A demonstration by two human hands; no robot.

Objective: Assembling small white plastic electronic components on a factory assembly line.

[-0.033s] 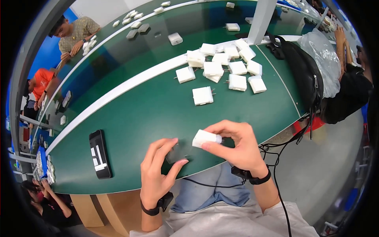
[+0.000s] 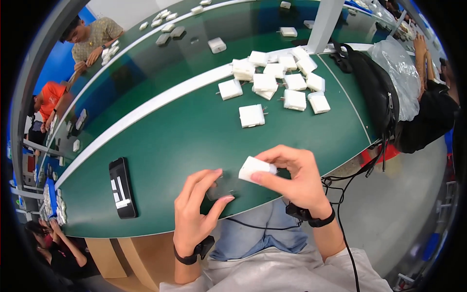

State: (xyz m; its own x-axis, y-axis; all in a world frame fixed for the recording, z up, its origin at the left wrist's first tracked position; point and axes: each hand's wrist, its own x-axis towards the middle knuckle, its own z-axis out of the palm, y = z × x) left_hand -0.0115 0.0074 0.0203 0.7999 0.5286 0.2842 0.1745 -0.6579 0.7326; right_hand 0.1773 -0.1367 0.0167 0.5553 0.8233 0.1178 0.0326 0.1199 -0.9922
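Note:
My right hand (image 2: 292, 177) pinches a small white block-shaped plastic case (image 2: 254, 169) between thumb and fingers, above the green table near its front edge. A paler end with a bit of metal shows beside the fingers. To its left, my left hand (image 2: 202, 202) curls its thumb and fingers around the edges of a dark, see-through squarish piece (image 2: 217, 191) with thin metal pins. Its outline is hard to make out against the table. Beyond the hands lies one white case with wire-like pins (image 2: 251, 116), and behind it a heap of similar white cases (image 2: 264, 82).
A black phone (image 2: 123, 187) with white strips lies at left on the table (image 2: 165, 146). A white rail (image 2: 160, 95) separates it from a dark green belt (image 2: 146, 63) carrying more cases. A black bag (image 2: 372, 87), clear plastic and cables (image 2: 340, 194) are at right. Other people work nearby.
The view has shifted very slightly. My right hand has tilted the white case a little; my left hand keeps nearly the same pose.

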